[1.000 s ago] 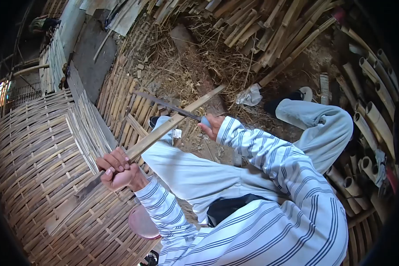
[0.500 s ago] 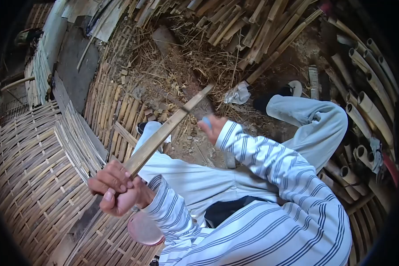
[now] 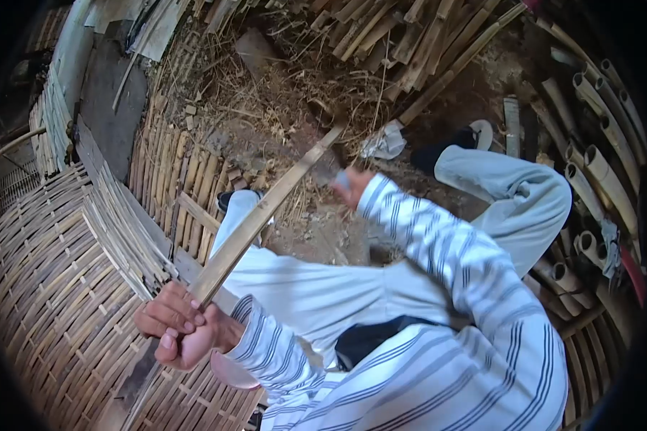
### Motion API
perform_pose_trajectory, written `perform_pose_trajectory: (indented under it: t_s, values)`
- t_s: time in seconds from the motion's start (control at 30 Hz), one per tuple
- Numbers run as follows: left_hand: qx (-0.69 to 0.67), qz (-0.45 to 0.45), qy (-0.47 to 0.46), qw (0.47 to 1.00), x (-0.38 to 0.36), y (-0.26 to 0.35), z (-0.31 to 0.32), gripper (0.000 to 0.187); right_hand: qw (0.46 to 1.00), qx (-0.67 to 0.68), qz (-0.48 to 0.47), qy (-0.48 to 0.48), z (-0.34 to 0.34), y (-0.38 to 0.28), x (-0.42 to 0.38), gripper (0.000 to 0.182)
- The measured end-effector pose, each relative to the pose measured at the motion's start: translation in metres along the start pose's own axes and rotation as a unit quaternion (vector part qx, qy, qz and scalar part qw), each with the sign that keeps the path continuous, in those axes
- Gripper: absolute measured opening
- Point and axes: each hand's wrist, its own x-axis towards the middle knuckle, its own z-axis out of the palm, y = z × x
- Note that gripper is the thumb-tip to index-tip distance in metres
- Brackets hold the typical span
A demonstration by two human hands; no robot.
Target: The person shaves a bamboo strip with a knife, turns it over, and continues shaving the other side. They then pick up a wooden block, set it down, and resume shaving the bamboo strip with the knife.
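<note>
My left hand [image 3: 183,327] is wrapped round the lower end of a long, flat bamboo strip [image 3: 255,219], which slants up and away to the right. Near the strip's far part is my right hand [image 3: 354,187], its fingers curled round a bluish handle [image 3: 343,178]. Motion smears that hand, and the tool's blade cannot be made out clearly. Between the strip's far end and the right hand there is a small gap.
Woven bamboo matting [image 3: 57,280] spreads at the left. Split bamboo pieces [image 3: 438,43] lie at the top, cut bamboo tubes [image 3: 604,172] at the right. Shavings [image 3: 280,108] cover the ground beside a crumpled plastic bag [image 3: 385,141]. My legs [image 3: 510,194] are spread on the floor.
My right hand has moved slightly right and up, away from the strip. My left hand and the strip's near end sit a little lower and further left in view.
</note>
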Motion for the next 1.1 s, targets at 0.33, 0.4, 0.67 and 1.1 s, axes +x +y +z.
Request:
perform_pose_trajectory:
  t_s: [0.33,0.4,0.67,1.1]
  values:
    - [0.023,-0.002,-0.007,1.0,0.013,-0.006,0.002,0.016,0.992,0.021,0.086,0.094,0.037,0.039,0.04,0.05]
    - [0.017,-0.003,-0.024,1.0,0.013,-0.003,0.001,0.015,0.985,-0.008,0.119,0.125,0.024,0.049,0.048,0.052]
    - [-0.074,-0.015,-0.063,0.995,0.02,-0.012,0.007,0.017,0.977,0.009,0.112,0.18,0.023,0.027,0.028,0.058]
    - [0.198,-0.192,0.135,0.952,0.015,0.03,-0.03,0.035,0.899,0.299,-0.024,0.319,-0.047,0.008,-0.093,0.047]
